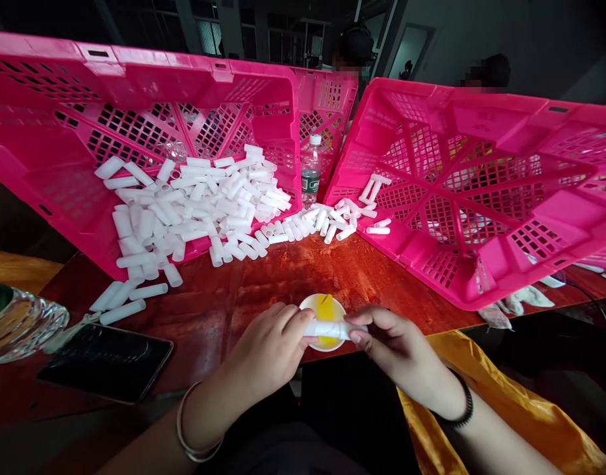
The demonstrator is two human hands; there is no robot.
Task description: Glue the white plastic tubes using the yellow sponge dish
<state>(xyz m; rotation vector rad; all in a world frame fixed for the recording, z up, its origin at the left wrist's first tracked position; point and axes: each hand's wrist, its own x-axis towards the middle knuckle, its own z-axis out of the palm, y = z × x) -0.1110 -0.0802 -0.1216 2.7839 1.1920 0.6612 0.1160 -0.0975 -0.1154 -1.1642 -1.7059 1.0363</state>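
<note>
My left hand (270, 346) and my right hand (399, 346) pinch the two ends of one white paper tube (333, 328), held level just above a small white dish (324, 310) with a yellow piece in it. The dish sits at the near edge of the red-brown table (283, 277). A big heap of white tubes (194, 204) spills out of the tilted pink crate (134, 119) on the left. A smaller group of tubes (327, 221) lies by the tilted pink crate (481, 185) on the right.
A clear water bottle (311, 170) stands between the crates. A black phone (107, 361) lies at the near left, beside a glass ashtray (20, 323). Yellow cloth (481, 389) drapes under my right arm. Other people sit behind the crates.
</note>
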